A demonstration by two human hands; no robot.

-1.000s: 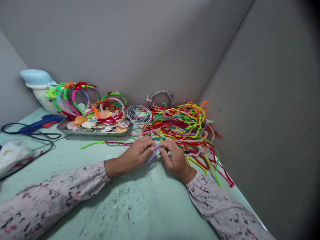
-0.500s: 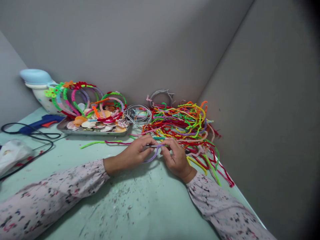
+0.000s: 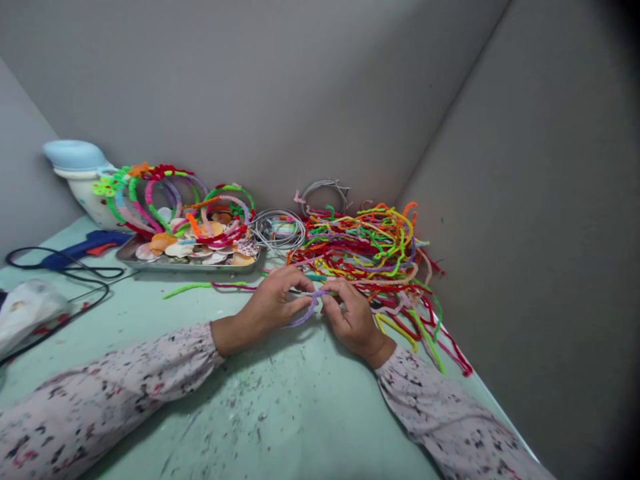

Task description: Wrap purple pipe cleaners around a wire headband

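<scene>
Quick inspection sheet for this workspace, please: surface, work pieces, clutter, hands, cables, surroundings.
Surface: pale green table, specked and smudged.
Work pieces: purple pipe cleaner, curving below the fingertips; joint too small to judge.
Clutter: tangled pipe cleaners at right; metal tray with shells and colourful hoops; blue glue gun at left.
Hands: right hand pinches the purple pipe cleaner; left hand is beside it, grip partly hidden.
Cables: black cord looped near the glue gun.
Surroundings: grey walls; other people: nothing seen.

Plain grey walls (image 3: 260,87) stand behind and beside a pale green tabletop (image 3: 300,427) flecked with dark marks.
</scene>
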